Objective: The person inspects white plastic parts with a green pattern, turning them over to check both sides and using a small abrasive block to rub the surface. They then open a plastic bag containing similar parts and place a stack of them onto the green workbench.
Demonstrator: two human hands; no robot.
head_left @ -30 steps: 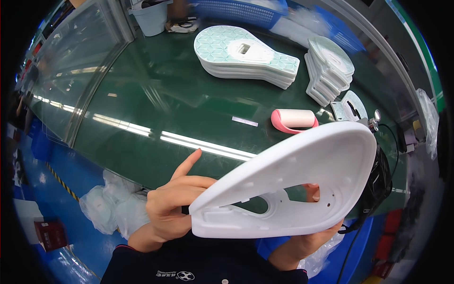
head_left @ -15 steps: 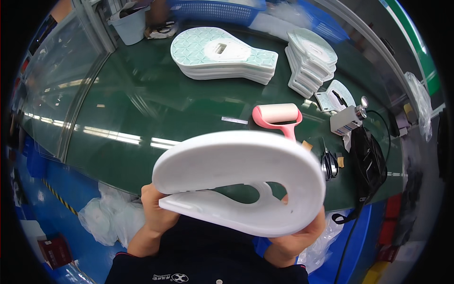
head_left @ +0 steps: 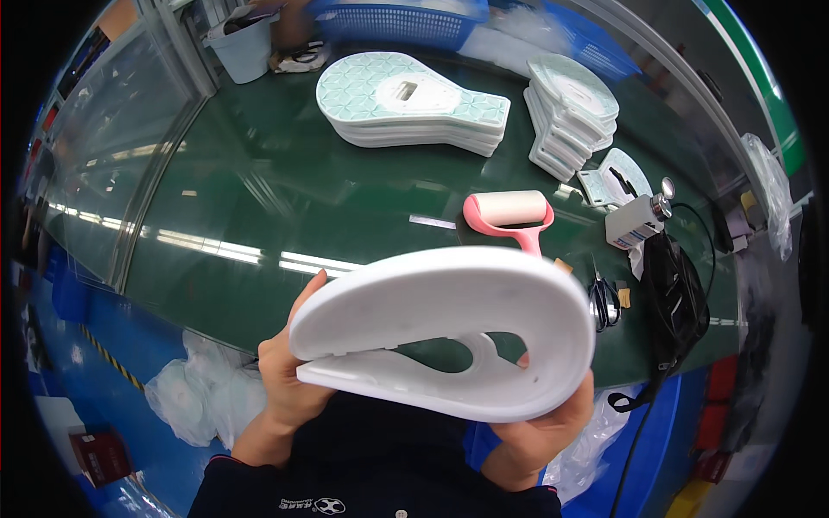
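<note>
White shell (head_left: 449,298), hands (head_left: 289,371) at edges, roller (head_left: 511,208) beyond.

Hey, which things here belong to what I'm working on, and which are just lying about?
Likely part of the work: white hollow shell, held by your left hand and right hand; perhaps the mint-patterned stack and smaller stack.

Apparently lying about: pink roller, white bottle, black bag, pale bucket.
</note>
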